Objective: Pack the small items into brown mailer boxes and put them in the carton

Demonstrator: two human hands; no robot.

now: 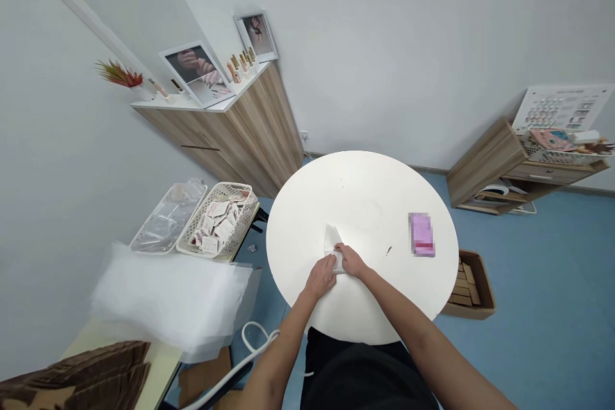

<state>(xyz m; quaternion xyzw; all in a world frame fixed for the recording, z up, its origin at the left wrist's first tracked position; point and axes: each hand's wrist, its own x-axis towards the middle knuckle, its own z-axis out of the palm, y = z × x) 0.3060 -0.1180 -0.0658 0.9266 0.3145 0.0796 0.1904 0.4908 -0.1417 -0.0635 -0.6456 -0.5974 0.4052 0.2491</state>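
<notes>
A small bundle of white, slightly see-through sheet (331, 236) lies on the round white table (379, 186), folded to a narrow point at its far end. My left hand (321, 277) presses on its near left side with the fingers drawn together. From the right, my right hand (352, 261) grips the bundle, fingers bent over it. Whatever may be inside the folds is hidden. Farther right on the table is a purple rectangular item (422, 234), blurred by pixelation.
Left of the table are a stack of white sheets (173, 301), a basket of small packets (218, 221) and a tray of clear plastic (168, 218). Brown cardboard (96, 378) lies nearer. A box of small cartons (468, 285) stands on the floor at right. A white cable (235, 368) passes my left arm.
</notes>
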